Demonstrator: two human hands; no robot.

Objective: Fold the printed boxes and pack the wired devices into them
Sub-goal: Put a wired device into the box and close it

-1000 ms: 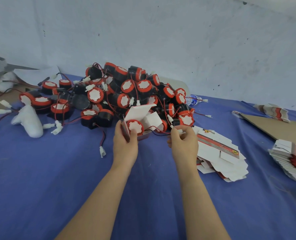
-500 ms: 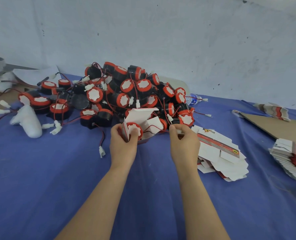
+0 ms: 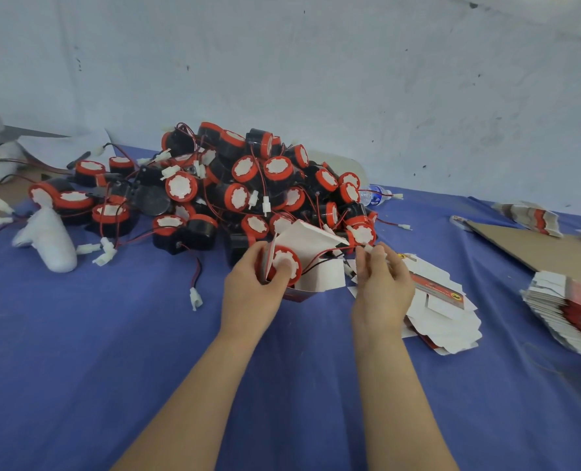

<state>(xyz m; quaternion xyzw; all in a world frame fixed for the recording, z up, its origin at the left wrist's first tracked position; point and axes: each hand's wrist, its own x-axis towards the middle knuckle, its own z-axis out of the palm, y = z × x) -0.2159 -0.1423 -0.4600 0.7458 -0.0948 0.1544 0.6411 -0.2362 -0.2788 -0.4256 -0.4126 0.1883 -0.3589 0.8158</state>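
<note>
My left hand (image 3: 252, 294) grips an open printed box (image 3: 319, 263) with white flaps up, and its thumb presses on a red-rimmed wired device (image 3: 284, 265) sitting in the box mouth. The device's red and black wire (image 3: 319, 260) runs right to a small white plug (image 3: 370, 249), which my right hand (image 3: 380, 283) pinches at fingertip height just right of the box. Behind the hands lies a big pile of black and red wired devices (image 3: 248, 185). Flat unfolded boxes (image 3: 438, 311) lie under and right of my right hand.
A blue cloth (image 3: 112, 351) covers the table. A stack of flat printed boxes (image 3: 567, 314) sits at the right edge, brown cardboard (image 3: 537, 249) behind it. White foam shapes (image 3: 49, 239) and loose plugs lie at the left. A small water bottle (image 3: 372, 195) lies behind the pile.
My left hand has pushed the device deeper into the box mouth, thumb now on its face. My right hand has lifted the plug slightly up and right, drawing the wire taut.
</note>
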